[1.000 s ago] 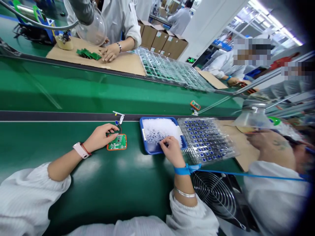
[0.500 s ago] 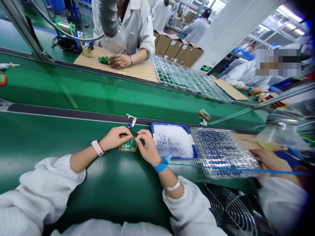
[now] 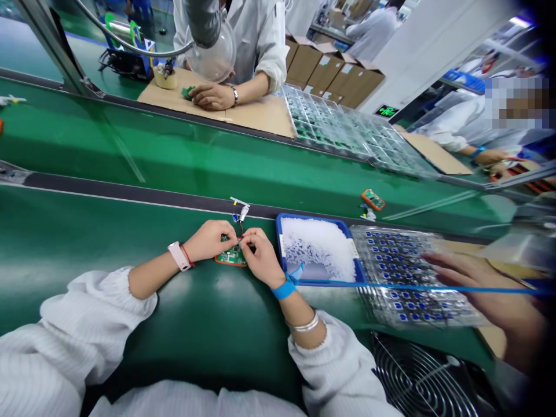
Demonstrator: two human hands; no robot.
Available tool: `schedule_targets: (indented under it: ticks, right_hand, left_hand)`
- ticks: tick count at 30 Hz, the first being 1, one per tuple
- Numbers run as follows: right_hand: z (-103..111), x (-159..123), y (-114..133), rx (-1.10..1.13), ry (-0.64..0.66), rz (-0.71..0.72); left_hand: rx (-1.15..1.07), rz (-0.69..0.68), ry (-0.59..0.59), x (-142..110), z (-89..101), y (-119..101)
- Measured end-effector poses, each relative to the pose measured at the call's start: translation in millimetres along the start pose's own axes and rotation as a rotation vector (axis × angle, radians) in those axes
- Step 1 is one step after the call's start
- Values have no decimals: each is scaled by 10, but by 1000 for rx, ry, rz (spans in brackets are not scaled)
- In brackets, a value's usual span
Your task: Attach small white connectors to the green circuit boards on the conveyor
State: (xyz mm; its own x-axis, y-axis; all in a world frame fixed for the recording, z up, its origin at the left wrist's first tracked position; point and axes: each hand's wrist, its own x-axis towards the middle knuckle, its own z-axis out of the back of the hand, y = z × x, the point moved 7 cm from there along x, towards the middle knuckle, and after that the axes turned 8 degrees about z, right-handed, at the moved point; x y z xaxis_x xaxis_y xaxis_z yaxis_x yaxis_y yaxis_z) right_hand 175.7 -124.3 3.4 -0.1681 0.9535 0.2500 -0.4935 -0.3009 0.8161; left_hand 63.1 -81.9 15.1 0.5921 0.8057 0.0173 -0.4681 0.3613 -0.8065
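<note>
At nine o'clock from an orange-rimmed circuit board (image 3: 231, 258), a worker's left hand (image 3: 211, 240), a pink band (image 3: 177, 256) at its wrist, reaches in, its grip pressed together at the board's upper edge. The board lies on the green bench (image 3: 208, 336), between the two hands. At one o'clock from it rests a small white part (image 3: 244, 214), its thin lead (image 3: 241, 227) running down to the fingertips. The right hand (image 3: 263, 255) comes in from three o'clock, thumb and finger also pressed together, nearly meeting the left; whatever they pinch is too small to tell. Farther toward three sit a blue tray (image 3: 279, 246) of white granules and a clear tray (image 3: 372, 301) holding rows of blue-topped pieces. At four is a black fan (image 3: 419, 382). On the far right, a co-worker's hand (image 3: 482, 286) extends over the clear tray.
</note>
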Motion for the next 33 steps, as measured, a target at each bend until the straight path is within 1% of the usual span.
schedule_targets:
  ticks: [4,7,8,10,12,14,16,18,19,20,21,23,25,26,27,28,29,32,33]
  right_hand:
    - [-18,19,-32,-14,24,-22]
    - [-3,-2,-31,3,-24,-8]
    - [16,-15,-29,19,-65,0]
    - [68,-42,-39,65,-165,4]
    - [131,-66,-62,108,-270,-14]
    - [199,-84,-76,122,-365,-33]
    - [271,-103,-71,123,-456,-38]
    - [321,-124,-71,139,-525,-47]
    - [332,-132,-77,152,-543,-55]
    - [333,-137,-86,166,-550,-66]
    - [329,-139,-96,177,-549,-76]
    - [317,-138,-114,190,-540,-85]
    - [308,-133,-128,198,-535,-82]
    - [304,-129,-135,200,-531,-80]
    - [301,-126,-141,200,-528,-80]
    - [297,-124,-148,200,-525,-82]
    - [295,-122,-154,199,-523,-84]
    - [292,-122,-157,196,-525,-83]
    - [290,-122,-156,196,-523,-82]
  left_hand:
    - [76,71,48,43,-1,7]
    - [98,103,-17,-2,58,43]
    - [122,84,-43,-39,74,43]
    - [203,-19,-44,-139,55,1]
    - [295,-130,17,-243,-10,-55]
    - [349,-159,84,-292,-40,-88]
    - [302,-98,128,-237,19,-107]
    - [114,2,161,-73,160,-125]
    - [-10,53,154,48,264,-132]
    - [-131,93,130,188,383,-135]
    - [-219,115,65,342,529,-132]
    - [-253,112,-195,631,881,-99]
    - [-140,60,-455,828,1163,-46]
    - [-50,36,-533,898,1239,-3]
    - [41,24,-567,955,1272,63]
    - [127,25,-552,1007,1266,152]
    - [200,38,-498,1049,1233,263]
    - [349,64,-256,1086,1094,588]
    - [372,55,-215,1071,1082,653]
